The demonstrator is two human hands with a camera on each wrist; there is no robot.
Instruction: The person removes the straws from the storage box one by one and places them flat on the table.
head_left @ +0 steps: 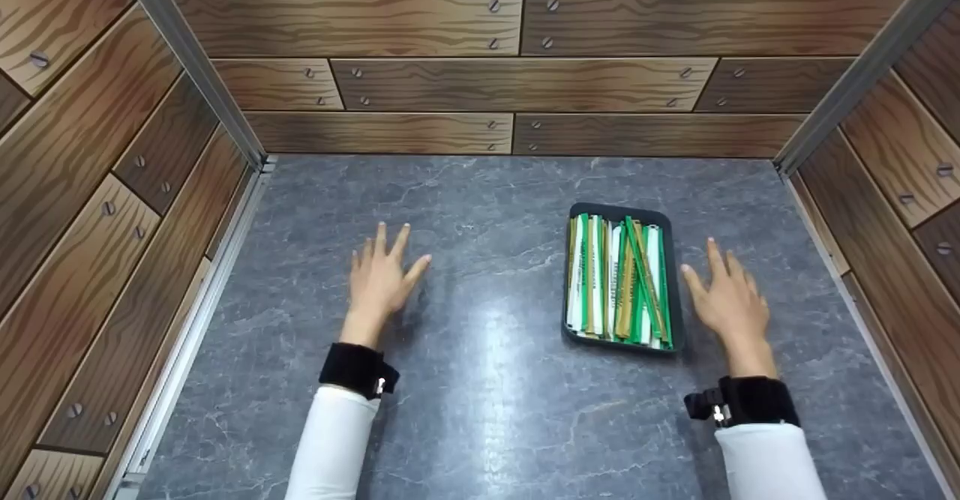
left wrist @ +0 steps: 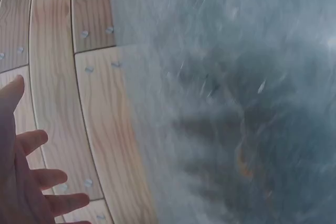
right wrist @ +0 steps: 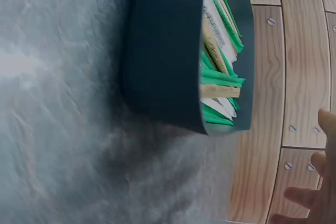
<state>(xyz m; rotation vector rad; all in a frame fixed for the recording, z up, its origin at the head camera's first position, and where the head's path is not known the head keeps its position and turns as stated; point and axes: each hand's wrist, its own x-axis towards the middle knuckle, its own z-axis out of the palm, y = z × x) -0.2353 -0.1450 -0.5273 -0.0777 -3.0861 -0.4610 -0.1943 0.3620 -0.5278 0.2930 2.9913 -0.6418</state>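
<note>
Charcoal-coloured plastic, by its look, forms the deep, round-cornered tray [right wrist: 163, 51] just to the left of the person's right hand [head_left: 729, 297] and well to the right of the left hand [head_left: 382, 275]. Slim green, white and brown stick-shaped packets [head_left: 619, 282] fill it lengthwise. Both hands hold nothing, fingers extended and spread; the right thumb is nearest the tray's side, apparently just short of touching.

Handling the tray well probably calls for thumb and fingers on opposite outer walls, with even pressure, so that it does not tip. For single packets, a light pinch looks best on the green and brown ones lying slantwise on top, within easy reach of the right thumb; those beneath seem packed closely and may drag neighbours along.

Between the hands, the grey marbled worktop [head_left: 480, 260] gives wide room sideways. Left of the left hand, a silvery metal rail [head_left: 191, 282] marks the edge; right of the right hand, the margin is narrower. Ahead of both rises a brown plank-patterned wall [head_left: 427, 84].
</note>
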